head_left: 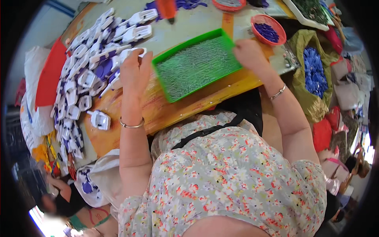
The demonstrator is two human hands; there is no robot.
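A shallow green tray (pixel 200 91) filled with many thin metal pins (pixel 193 65) lies tilted at the front of the table. At its right rim my right hand (pixel 250 56) is closed, with the fingers curled over the edge. My left hand (pixel 134 73) is by the tray's left side, its fingers curled and the thumb towards the tray. What its fingertips hold, if anything, is hidden. Just beyond and left of it spreads a large heap of white plastic parts with purple pieces (pixel 87 79). One white part (pixel 99 119) lies apart near the front edge.
A pink basket of purple pieces (pixel 269 29) stands right of the tray. Further right is an olive sack with blue pieces (pixel 315 73). A red panel (pixel 48 75) borders the heap on the left. Another person (pixel 65 201) is at lower left. An orange-red object (pixel 166 8) is at the far side.
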